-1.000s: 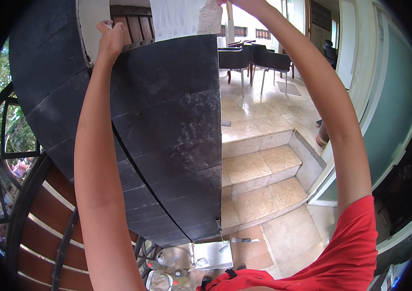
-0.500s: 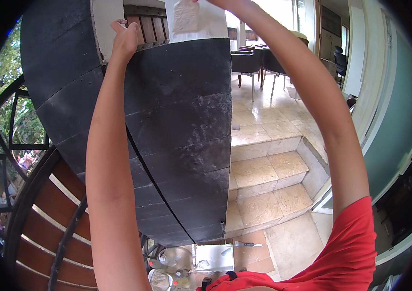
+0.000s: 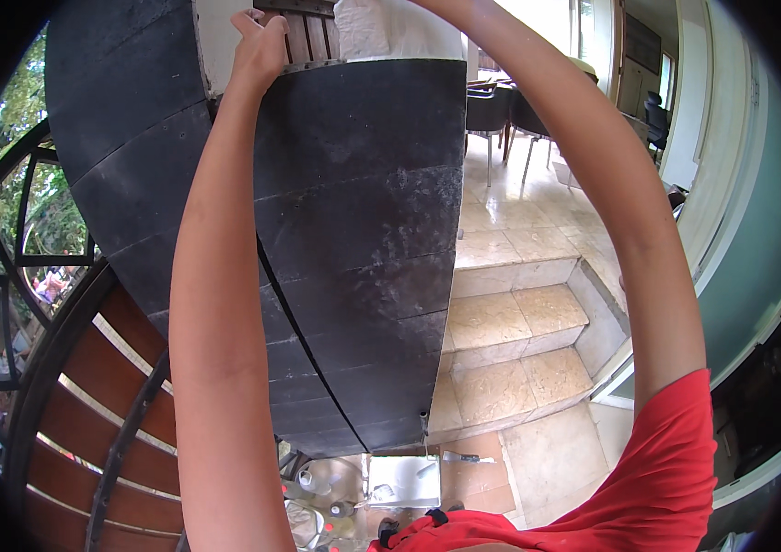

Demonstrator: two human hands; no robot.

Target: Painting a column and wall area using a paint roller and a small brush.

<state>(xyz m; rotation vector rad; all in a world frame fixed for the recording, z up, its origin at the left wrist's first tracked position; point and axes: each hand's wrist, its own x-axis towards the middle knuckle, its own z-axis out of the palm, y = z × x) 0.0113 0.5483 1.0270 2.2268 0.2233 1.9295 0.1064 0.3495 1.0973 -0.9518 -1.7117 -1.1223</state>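
My left hand (image 3: 260, 41) is raised at the top, beside a narrow white wall strip (image 3: 225, 37). Its fingers are curled closed, and whatever they may hold is hidden. My right forearm (image 3: 584, 120) reaches up and leaves the picture at the top edge, so the right hand itself is cut off. Near where it leaves, a pale, rough-looking patch (image 3: 363, 29) lies against a white surface (image 3: 418, 32) above the dark-tiled pillar (image 3: 363, 184). I cannot tell whether the patch is loose or part of that surface.
Below the pillar stand a white tray (image 3: 404, 483), a flat scraper-like tool (image 3: 464, 457) on brown cardboard (image 3: 491, 474), and several bottles. Stone steps (image 3: 510, 322) rise at the right towards chairs (image 3: 487, 110). A curved wood-and-metal gate (image 3: 100, 423) is at the left.
The view has shifted, so the pillar and my left hand sit further right and higher. My right hand, partly visible at the top before, has passed out of the picture.
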